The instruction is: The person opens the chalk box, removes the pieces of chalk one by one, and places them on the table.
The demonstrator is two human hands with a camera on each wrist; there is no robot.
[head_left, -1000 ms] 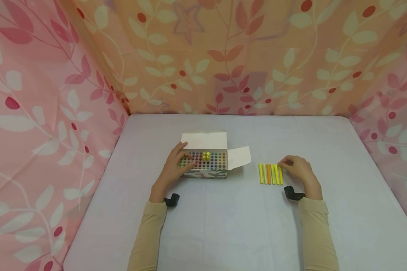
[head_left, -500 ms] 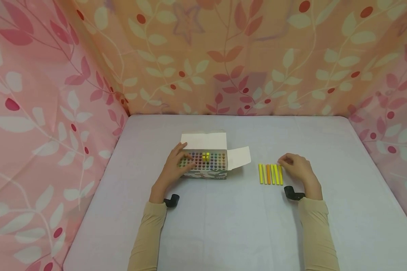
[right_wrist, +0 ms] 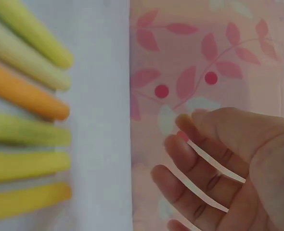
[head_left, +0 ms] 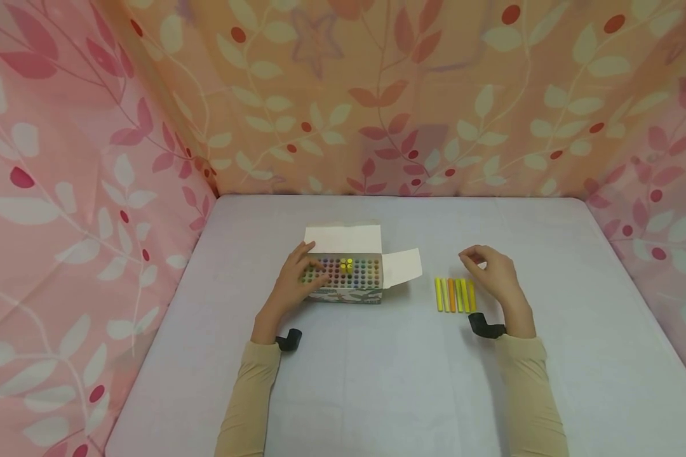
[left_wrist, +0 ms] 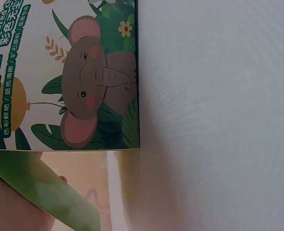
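Yellow and orange chalk sticks (head_left: 452, 296) lie released, eight o'clock from the risen right hand (head_left: 496, 273), its empty fingertips together; left hand (head_left: 291, 275) fingers apart.

My white box (head_left: 345, 296) carries a grey elephant (left_wrist: 86, 77); right of it lie yellow sticks (right_wrist: 26, 166) and an orange stick (right_wrist: 29, 93); behind it, a peach curtain (head_left: 343, 95) with pink leaves.

Head view: high, forward-down. Wrists near: left shares box (head_left: 351, 296), right sticks (head_left: 451, 296).

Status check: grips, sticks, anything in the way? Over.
Left grip at left end of open box. Right grip near six sticks, nothing visible held. Sticks side by side on table. Nothing seen between.
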